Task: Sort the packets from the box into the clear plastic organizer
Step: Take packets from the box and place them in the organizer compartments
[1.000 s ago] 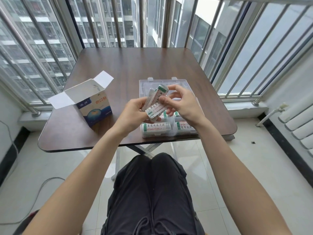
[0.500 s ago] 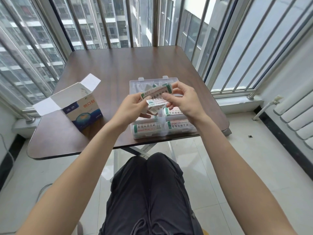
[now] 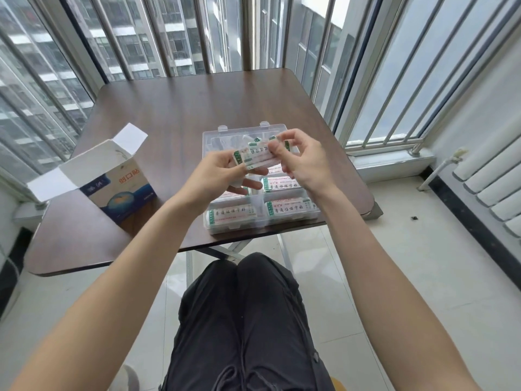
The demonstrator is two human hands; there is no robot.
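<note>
Packets point(image 3: 255, 157) pinched between left hand point(image 3: 215, 176) and right hand point(image 3: 303, 160), directly above clear organizer point(image 3: 214, 136) with filled near compartments; open box point(image 3: 112, 183) left of grip on table point(image 3: 180, 108).

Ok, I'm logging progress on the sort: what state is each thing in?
Box: upright, top flaps open.
Clear organizer: open, near compartments filled with packets.
Held packets: gripped over the organizer.
Left hand: holds the packets.
Right hand: pinches their right end.
</note>
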